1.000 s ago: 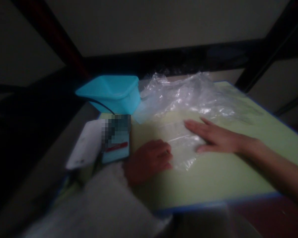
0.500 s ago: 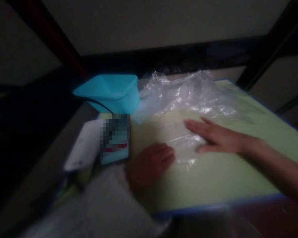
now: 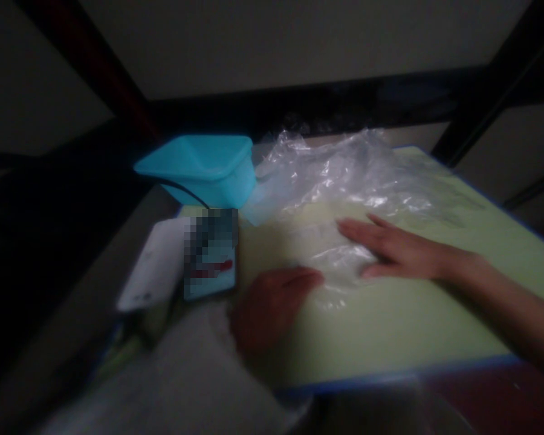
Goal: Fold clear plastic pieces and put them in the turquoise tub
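A flat clear plastic bag (image 3: 330,257) lies on the pale green tabletop (image 3: 390,326). My right hand (image 3: 390,248) rests flat on the bag's right part, fingers stretched out and pointing left. My left hand (image 3: 272,302) sits at the bag's near-left edge, blurred by motion, its fingers curled toward the plastic; whether they pinch the bag is unclear. A white fuzzy sleeve (image 3: 185,374) covers my left forearm.
A heap of crumpled clear plastic (image 3: 344,172) lies behind the bag. A turquoise bin (image 3: 204,166) stands at the back left. A phone (image 3: 211,257) and a white device (image 3: 156,266) lie at the left. Dark frame bars cross behind the table.
My left hand slid toward me and slightly right along the bag's near-left edge. My right hand stayed flat on the bag.
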A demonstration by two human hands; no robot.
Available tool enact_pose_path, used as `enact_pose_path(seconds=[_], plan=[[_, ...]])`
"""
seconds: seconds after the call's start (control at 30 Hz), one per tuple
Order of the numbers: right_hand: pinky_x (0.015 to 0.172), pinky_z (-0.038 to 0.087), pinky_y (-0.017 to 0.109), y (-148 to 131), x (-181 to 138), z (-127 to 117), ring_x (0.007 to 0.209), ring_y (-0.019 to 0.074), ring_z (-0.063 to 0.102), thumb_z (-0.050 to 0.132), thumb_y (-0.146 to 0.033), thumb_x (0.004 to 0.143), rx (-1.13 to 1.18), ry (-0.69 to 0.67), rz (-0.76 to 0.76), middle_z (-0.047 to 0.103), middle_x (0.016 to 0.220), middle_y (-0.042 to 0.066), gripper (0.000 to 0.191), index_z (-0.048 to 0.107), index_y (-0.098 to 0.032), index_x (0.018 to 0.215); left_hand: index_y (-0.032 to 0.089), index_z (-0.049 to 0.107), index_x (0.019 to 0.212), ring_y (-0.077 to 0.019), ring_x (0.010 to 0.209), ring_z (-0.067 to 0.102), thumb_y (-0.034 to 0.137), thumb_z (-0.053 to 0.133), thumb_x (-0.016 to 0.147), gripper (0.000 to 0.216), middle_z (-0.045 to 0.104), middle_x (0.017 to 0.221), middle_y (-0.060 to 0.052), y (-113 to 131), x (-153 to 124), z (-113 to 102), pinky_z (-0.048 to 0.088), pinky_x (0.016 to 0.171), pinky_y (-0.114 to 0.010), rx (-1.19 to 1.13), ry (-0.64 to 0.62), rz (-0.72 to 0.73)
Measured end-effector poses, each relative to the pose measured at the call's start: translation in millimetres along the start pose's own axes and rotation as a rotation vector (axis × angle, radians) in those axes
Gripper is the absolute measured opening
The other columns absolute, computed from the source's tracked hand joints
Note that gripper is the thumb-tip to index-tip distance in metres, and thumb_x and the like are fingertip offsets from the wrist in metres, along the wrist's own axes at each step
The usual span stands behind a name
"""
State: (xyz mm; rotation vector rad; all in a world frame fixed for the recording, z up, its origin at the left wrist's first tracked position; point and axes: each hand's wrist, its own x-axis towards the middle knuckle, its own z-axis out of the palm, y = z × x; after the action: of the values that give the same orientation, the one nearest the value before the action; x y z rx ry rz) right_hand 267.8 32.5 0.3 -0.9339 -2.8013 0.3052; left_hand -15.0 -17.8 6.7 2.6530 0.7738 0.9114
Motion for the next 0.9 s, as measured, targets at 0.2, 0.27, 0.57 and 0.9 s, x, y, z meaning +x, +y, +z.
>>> enact_pose_path(seconds=[0.2,0.27,0.57,0.9], plan=[[0.112,0.011,0.057,1.5,0.0,0.9,0.139,0.0282,0.025,0.048,-0.057,0.088,0.013,0.002,0.003,0.025,0.151,0.015,0.079,0.016,-0.017,0.149,0.016,0.065,0.098,-0.0139,0.088,0.069,0.015,0.048,0.091,0.019,0.073,0.096,-0.003,3.2,-0.1,4.2,0.053,0.085,-0.025,-0.109,0.035,-0.224],[0.112,0.011,0.057,1.2,0.3,0.7,0.139,0.0286,0.024,0.048,-0.057,0.088,0.018,0.002,0.000,0.025,0.151,0.015,0.079,0.017,-0.017,0.149,0.016,0.065,0.099,-0.0146,0.088,0.069,0.014,0.049,0.089,0.019,0.073,0.096,-0.003,5.3,0.8,4.1,0.053,0.085,-0.027,-0.130,0.050,-0.252],[0.113,0.008,0.056,2.5,0.0,2.5,0.139,0.0289,0.025,0.051,-0.057,0.087,0.045,0.006,0.010,0.025,0.151,0.014,0.081,0.017,-0.018,0.149,0.015,0.065,0.082,-0.0104,0.053,0.062,0.015,0.057,0.079,0.008,0.068,0.062,0.001,12.7,1.9,-2.4,0.051,0.057,-0.020,-0.300,0.122,-0.325],[0.111,0.005,0.061,-2.7,-2.8,-7.0,0.140,0.0316,0.018,0.051,-0.056,0.087,0.059,0.008,0.000,0.014,0.155,0.010,0.083,0.005,-0.026,0.150,0.015,0.064,0.085,-0.0073,0.047,0.053,0.013,0.052,0.081,0.013,0.065,0.062,0.001,11.4,1.8,-3.5,0.043,0.047,-0.017,-0.166,0.116,-0.287]])
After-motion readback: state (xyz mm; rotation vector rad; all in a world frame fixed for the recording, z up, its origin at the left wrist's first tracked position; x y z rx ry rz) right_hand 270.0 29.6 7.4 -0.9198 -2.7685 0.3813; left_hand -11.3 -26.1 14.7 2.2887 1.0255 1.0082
